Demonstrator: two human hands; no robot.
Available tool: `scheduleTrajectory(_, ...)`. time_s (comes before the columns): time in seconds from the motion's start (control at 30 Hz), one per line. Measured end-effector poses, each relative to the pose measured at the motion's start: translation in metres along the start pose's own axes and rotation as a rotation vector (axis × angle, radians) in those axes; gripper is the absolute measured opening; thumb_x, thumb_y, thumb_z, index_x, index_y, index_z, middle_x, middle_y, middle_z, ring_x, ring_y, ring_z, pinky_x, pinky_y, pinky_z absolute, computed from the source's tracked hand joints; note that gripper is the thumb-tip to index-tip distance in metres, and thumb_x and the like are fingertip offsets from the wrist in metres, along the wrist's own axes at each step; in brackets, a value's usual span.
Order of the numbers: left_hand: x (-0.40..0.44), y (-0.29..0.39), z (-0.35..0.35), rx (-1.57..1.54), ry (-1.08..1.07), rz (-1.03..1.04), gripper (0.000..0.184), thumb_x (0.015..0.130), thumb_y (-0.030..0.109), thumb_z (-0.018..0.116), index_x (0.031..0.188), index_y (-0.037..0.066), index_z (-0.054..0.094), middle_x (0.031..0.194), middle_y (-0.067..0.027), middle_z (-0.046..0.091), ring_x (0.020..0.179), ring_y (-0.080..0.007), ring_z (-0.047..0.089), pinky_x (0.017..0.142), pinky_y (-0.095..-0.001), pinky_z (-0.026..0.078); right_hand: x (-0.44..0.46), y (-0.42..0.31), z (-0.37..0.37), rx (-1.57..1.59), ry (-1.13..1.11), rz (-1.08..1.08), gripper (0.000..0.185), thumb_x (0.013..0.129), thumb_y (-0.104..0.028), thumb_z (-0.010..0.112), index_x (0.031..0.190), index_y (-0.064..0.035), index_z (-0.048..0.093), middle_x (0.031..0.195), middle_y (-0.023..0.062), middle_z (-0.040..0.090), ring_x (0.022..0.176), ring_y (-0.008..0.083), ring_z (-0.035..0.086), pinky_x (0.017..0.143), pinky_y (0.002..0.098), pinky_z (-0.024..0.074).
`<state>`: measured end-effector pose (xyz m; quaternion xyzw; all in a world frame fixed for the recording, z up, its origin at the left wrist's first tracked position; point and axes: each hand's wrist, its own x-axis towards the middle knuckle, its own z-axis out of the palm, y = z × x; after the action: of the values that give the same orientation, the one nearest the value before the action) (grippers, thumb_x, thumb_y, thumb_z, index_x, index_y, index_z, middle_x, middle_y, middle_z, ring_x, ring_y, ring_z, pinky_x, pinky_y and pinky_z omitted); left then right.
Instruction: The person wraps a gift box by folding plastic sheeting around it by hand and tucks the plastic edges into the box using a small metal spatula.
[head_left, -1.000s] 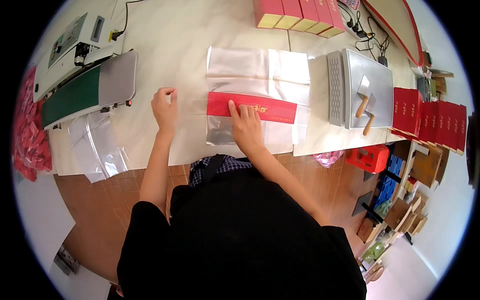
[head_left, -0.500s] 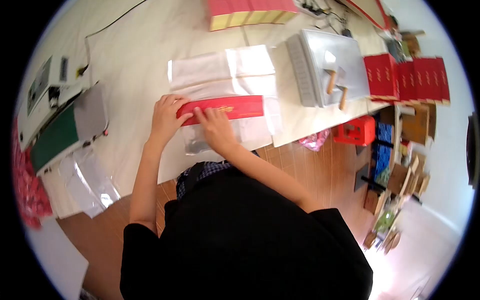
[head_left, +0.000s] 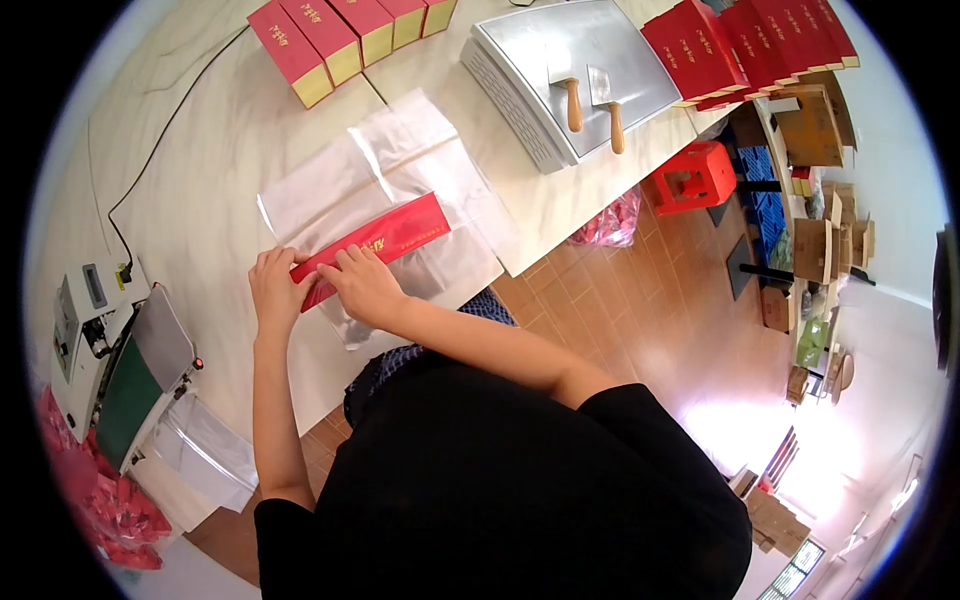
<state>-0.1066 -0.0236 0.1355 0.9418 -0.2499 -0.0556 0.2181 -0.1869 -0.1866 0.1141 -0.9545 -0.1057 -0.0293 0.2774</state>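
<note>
A long, flat red packet with gold lettering lies slanted on clear plastic sheeting near the table's front edge. My left hand is closed around the packet's left end, thumb on top. Just to its right, my right hand presses bent fingers on the packet's upper face, close to the left thumb. Parts of the packet's left end are hidden by my fingers. Whether it is inside a plastic sleeve I cannot tell.
Red boxes stand at the table's back. A grey metal case carries two wooden-handled scrapers. On the left is a machine with a green panel. More red boxes and a red stool are at right.
My view has turned, so the table and packet now appear tilted. Both hands stay at the packet's left end, with little visible change in their grip.
</note>
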Motion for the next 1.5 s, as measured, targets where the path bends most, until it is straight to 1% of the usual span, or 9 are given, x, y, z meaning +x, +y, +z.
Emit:
scheduleTrajectory(0.13, 0.004, 0.005, -0.001, -0.001, -0.019, -0.053, 0.025, 0.07, 0.017, 0.083, 0.087, 0.012, 0.064, 0.091, 0.0026, 0.065, 0.1, -0.0236, 0.058, 0.088, -0.0402, 0.041, 0.009, 0.014, -0.015, 0.247, -0.065, 0.02, 0.032, 0.079, -0.012, 0.061, 0.11, -0.0053, 0.068, 0.093, 0.0155, 0.063, 0.094, 0.0323, 0.058, 0.084, 0.0432, 0.048)
scheduleTrajectory(0.23, 0.006, 0.006, -0.001, -0.011, -0.008, -0.088, 0.024, 0.07, 0.019, 0.083, 0.084, 0.012, 0.065, 0.089, 0.0028, 0.066, 0.099, -0.0235, 0.058, 0.086, -0.0403, 0.041, 0.02, 0.062, -0.034, 0.285, 0.289, 0.157, 0.023, 0.076, -0.011, 0.063, 0.097, -0.0053, 0.069, 0.091, 0.0173, 0.064, 0.093, 0.0352, 0.059, 0.082, 0.0453, 0.0491)
scheduleTrajectory(0.43, 0.003, 0.006, 0.002, -0.044, 0.016, -0.167, 0.025, 0.068, 0.022, 0.083, 0.081, 0.011, 0.065, 0.089, 0.0008, 0.066, 0.097, -0.0239, 0.058, 0.086, -0.0398, 0.042, 0.013, 0.226, -0.186, -0.351, 0.783, 0.399, 0.024, 0.08, -0.007, 0.064, 0.104, -0.0059, 0.065, 0.1, 0.0123, 0.064, 0.097, 0.0345, 0.058, 0.086, 0.0457, 0.0463)
scheduleTrajectory(0.53, 0.003, 0.005, 0.004, -0.053, 0.026, -0.202, 0.025, 0.069, 0.024, 0.083, 0.081, 0.011, 0.066, 0.089, 0.0, 0.066, 0.097, -0.0241, 0.058, 0.086, -0.0404, 0.041, 0.004, 0.261, -0.224, -0.749, 0.425, 0.659, 0.031, 0.088, -0.027, 0.066, 0.11, -0.0055, 0.064, 0.103, 0.017, 0.066, 0.106, 0.0355, 0.058, 0.092, 0.0462, 0.0459)
scheduleTrajectory(0.67, -0.002, 0.006, 0.006, -0.056, 0.036, -0.234, 0.024, 0.07, 0.027, 0.082, 0.082, 0.013, 0.067, 0.09, -0.0004, 0.066, 0.1, -0.024, 0.057, 0.09, -0.0417, 0.04, 0.006, 0.299, -0.221, -0.597, 0.234, 0.866, 0.043, 0.097, -0.04, 0.052, 0.103, 0.0004, 0.065, 0.099, 0.0189, 0.067, 0.089, 0.0392, 0.066, 0.084, 0.0493, 0.0496)
scheduleTrajectory(0.87, -0.008, 0.005, 0.014, -0.125, 0.088, -0.253, 0.024, 0.07, 0.025, 0.082, 0.085, 0.014, 0.066, 0.092, 0.0013, 0.064, 0.104, -0.0227, 0.056, 0.093, -0.0408, 0.038, 0.003, 0.307, -0.19, -0.148, 0.419, 0.723, 0.036, 0.101, -0.034, 0.047, 0.114, -0.0023, 0.058, 0.103, 0.0222, 0.067, 0.092, 0.0444, 0.064, 0.079, 0.0515, 0.0485)
scheduleTrajectory(1.07, -0.01, 0.004, 0.014, -0.14, 0.12, -0.22, 0.025, 0.071, 0.024, 0.081, 0.087, 0.015, 0.065, 0.092, 0.0013, 0.063, 0.103, -0.0233, 0.055, 0.093, -0.0405, 0.038, -0.002, 0.148, -0.158, 0.286, -0.188, 0.01, 0.019, 0.097, -0.018, 0.059, 0.111, -0.0051, 0.063, 0.099, 0.0171, 0.067, 0.09, 0.0359, 0.063, 0.076, 0.0414, 0.0495)
scheduleTrajectory(1.23, -0.012, 0.001, 0.016, -0.161, 0.138, -0.198, 0.025, 0.071, 0.025, 0.081, 0.087, 0.015, 0.065, 0.093, 0.0004, 0.062, 0.103, -0.0237, 0.055, 0.093, -0.0406, 0.038, 0.005, 0.107, -0.136, 0.223, -0.431, -0.333, 0.022, 0.09, -0.013, 0.066, 0.11, -0.0048, 0.066, 0.095, 0.0132, 0.067, 0.088, 0.033, 0.064, 0.074, 0.0414, 0.0505)
scheduleTrajectory(1.5, -0.012, -0.002, 0.019, -0.172, 0.149, -0.161, 0.026, 0.073, 0.029, 0.079, 0.088, 0.014, 0.065, 0.092, -0.001, 0.061, 0.103, -0.0247, 0.056, 0.093, -0.0409, 0.038, 0.018, 0.115, -0.131, 0.024, -0.404, -0.324, 0.027, 0.087, -0.012, 0.066, 0.114, -0.0082, 0.067, 0.091, 0.0109, 0.067, 0.081, 0.032, 0.065, 0.069, 0.0418, 0.0523)
